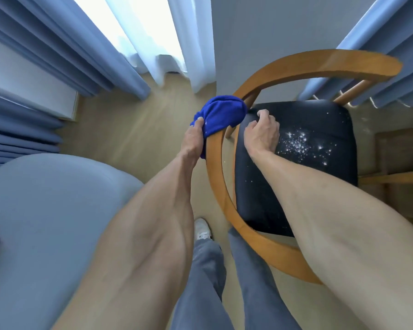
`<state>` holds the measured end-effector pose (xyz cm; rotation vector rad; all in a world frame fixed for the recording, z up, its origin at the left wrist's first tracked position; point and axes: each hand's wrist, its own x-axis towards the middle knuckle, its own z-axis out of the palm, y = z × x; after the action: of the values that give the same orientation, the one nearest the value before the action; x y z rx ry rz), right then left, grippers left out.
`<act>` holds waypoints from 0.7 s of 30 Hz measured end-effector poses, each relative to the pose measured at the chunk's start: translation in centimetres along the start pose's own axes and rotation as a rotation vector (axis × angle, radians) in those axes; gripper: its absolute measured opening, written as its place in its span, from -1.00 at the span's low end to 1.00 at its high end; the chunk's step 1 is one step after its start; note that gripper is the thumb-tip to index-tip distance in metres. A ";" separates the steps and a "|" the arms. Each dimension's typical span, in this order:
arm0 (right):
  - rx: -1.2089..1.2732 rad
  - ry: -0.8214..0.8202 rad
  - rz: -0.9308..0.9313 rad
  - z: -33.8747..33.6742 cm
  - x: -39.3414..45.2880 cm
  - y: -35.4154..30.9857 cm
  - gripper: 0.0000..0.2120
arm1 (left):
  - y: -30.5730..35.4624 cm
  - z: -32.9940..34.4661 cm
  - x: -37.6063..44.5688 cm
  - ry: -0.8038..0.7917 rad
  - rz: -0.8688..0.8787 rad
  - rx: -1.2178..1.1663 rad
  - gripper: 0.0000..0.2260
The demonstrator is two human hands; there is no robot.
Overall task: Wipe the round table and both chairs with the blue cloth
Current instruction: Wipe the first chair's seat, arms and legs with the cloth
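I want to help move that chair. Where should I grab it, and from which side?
Grab the curved wooden rail of the chair, coming down from above. It arcs round the seat with open space under it, so fingers can wrap right round. The left hand already presses the cloth on one part of the rail; take the bare stretch nearer you.

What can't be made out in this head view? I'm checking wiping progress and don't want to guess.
- Round table: not in the frame.
- Second chair: not in the frame.
- Left hand: fingers hidden under the blue cloth.
- Chair: legs hidden under the seat; the right side is cut by the frame edge.
- White specks: too small to identify.
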<state>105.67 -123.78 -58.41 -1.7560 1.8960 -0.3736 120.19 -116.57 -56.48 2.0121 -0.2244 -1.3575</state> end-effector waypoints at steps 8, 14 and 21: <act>0.001 0.004 0.074 0.5 -7.0 0.9 -0.71 | -9.6 -0.3 -4.7 0.100 -0.055 -0.005 -0.55; -0.003 0.063 0.102 -0.9 -12.5 3.1 -0.70 | -13.6 0.4 -9.6 0.107 0.012 0.001 -0.67; -0.033 0.127 0.200 -4.7 -16.3 10.1 -0.70 | -16.2 2.4 -13.6 0.202 0.071 0.055 -0.69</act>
<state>94.93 -107.27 -56.86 -1.5777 2.1563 -0.3883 108.49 -98.86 -56.91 2.1494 -0.2407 -1.1067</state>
